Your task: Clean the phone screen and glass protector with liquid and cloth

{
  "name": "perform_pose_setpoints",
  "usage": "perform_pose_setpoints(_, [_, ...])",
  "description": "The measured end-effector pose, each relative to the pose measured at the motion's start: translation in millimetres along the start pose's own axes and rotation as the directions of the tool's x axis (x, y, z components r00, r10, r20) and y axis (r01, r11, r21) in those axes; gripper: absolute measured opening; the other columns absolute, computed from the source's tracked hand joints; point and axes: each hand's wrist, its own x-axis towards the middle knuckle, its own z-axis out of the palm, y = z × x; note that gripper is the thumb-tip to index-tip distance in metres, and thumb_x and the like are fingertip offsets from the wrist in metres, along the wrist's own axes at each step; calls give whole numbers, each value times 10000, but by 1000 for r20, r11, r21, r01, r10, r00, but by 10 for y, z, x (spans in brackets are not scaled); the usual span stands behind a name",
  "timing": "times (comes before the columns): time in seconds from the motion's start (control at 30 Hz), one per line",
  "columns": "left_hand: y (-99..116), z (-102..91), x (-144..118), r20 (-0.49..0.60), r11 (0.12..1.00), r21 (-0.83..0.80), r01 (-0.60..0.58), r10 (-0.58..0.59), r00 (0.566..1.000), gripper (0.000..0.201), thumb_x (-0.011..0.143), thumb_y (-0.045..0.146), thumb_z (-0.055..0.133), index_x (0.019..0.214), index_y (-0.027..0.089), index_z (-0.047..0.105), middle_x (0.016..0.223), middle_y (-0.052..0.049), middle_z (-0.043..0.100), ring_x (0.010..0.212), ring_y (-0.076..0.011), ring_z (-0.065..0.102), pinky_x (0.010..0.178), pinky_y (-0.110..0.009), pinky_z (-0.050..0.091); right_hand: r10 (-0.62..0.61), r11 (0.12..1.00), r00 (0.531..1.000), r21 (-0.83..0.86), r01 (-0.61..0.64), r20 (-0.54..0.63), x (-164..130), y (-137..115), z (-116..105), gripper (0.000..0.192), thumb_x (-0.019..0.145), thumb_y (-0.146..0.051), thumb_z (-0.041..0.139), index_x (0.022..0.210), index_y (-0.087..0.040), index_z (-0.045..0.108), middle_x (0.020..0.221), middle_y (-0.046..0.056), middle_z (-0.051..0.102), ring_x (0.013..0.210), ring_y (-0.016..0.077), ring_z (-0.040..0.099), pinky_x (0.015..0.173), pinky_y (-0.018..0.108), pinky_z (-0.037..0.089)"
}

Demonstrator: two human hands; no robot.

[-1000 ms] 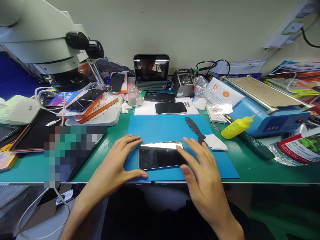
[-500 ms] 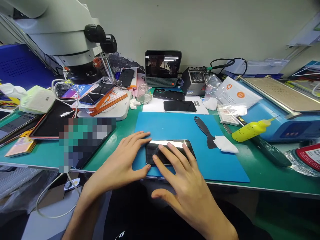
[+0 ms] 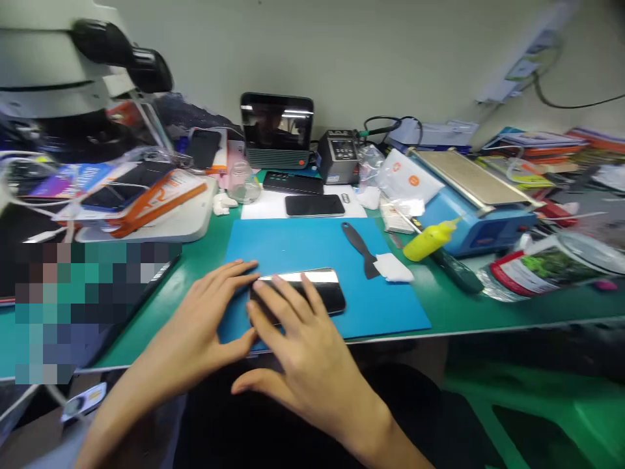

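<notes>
A black smartphone (image 3: 322, 288) lies screen up near the front of a blue work mat (image 3: 312, 251). My left hand (image 3: 205, 326) rests on the mat against the phone's left end, fingers spread around that edge. My right hand (image 3: 303, 352) lies flat over the left half of the screen, fingers stretched out and pressing on the glass. Neither hand grips the phone. A black plastic scraper (image 3: 360, 242) and a white wipe (image 3: 393, 267) lie on the mat to the right.
A yellow squeeze bottle (image 3: 430, 238), a blue heating-plate machine (image 3: 469, 195), two more phones (image 3: 315, 205) and a small monitor (image 3: 277, 129) sit behind the mat. A microscope (image 3: 63, 85) and stacked phone boxes (image 3: 146, 192) fill the left. A packet (image 3: 527, 273) lies right.
My right hand slid from the phone's right end leftwards across the screen. My left hand stayed at the left end. The camera view swung.
</notes>
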Motion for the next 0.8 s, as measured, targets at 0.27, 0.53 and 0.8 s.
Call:
perform_pose_setpoints(0.27, [-127,190,3,-76,998,59,-22,26,997,724,919,703,658,1530,364,471,1645,-67,523,1501,-431,484,1199,-661,408,222,974,960,74,-213,-171,-256,389,-257,466,1124,-492,497,1359,-150,709,1502,87,686,1492,214,541,1330,401,333])
perform_pose_setpoints(0.53, [-99,176,-1,-62,999,33,40,-38,997,703,932,699,679,1535,399,476,1668,-45,508,1525,-417,466,1202,-651,432,447,888,871,-13,-459,-205,-349,628,-161,556,1097,-521,536,1491,-138,622,1557,121,638,1515,312,524,1324,546,351])
perform_pose_setpoints(0.8, [77,74,-36,-31,959,-182,219,-228,973,717,943,617,724,1553,386,425,1579,-98,564,1438,-377,592,1141,-583,541,536,836,815,271,-478,-219,-343,612,-251,442,1010,-526,688,1378,-285,648,1324,66,754,1265,298,689,1111,488,539])
